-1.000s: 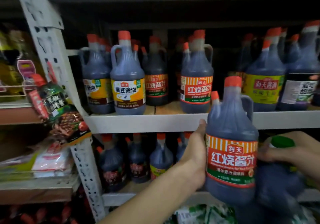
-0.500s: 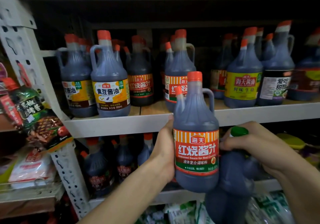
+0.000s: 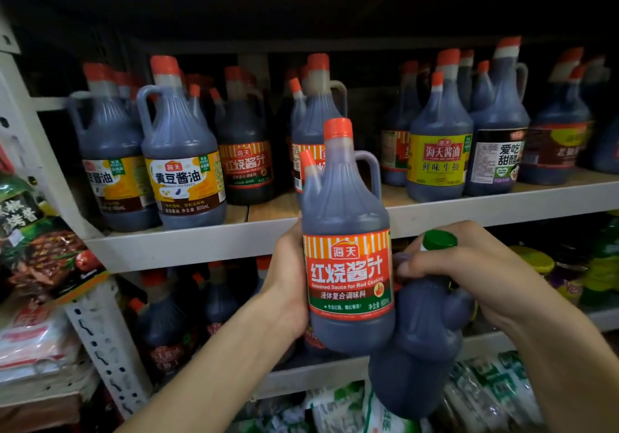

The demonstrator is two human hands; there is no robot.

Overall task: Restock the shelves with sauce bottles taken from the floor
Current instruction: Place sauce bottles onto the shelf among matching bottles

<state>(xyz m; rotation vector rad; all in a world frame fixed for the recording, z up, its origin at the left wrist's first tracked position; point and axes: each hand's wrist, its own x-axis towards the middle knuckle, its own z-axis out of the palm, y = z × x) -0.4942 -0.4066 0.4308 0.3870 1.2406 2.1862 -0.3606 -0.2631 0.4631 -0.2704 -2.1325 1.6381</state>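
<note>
My left hand [image 3: 288, 275] grips a dark sauce bottle [image 3: 345, 218] with an orange cap and a red-and-orange label, held upright in front of the middle shelf's edge [image 3: 201, 241]. My right hand [image 3: 469, 268] holds a second dark bottle with a green cap [image 3: 422, 342] by its neck, lower and to the right, touching the first bottle. On the middle shelf stand several like bottles; one with the same red label [image 3: 246, 151] is behind, with a bare strip of wooden shelf board [image 3: 264, 208] in front of it.
Yellow-label bottles [image 3: 182, 171] stand at the shelf's left, a yellow-green label bottle [image 3: 438, 151] and a dark-label one [image 3: 495, 144] at the right. More bottles fill the lower shelf [image 3: 174, 322]. A perforated upright post [image 3: 100, 342] and hanging packets [image 3: 43, 251] are at left.
Both bottles and hands have shifted left and slightly up in view. The orange-capped bottle now stands before the gap on the middle shelf.
</note>
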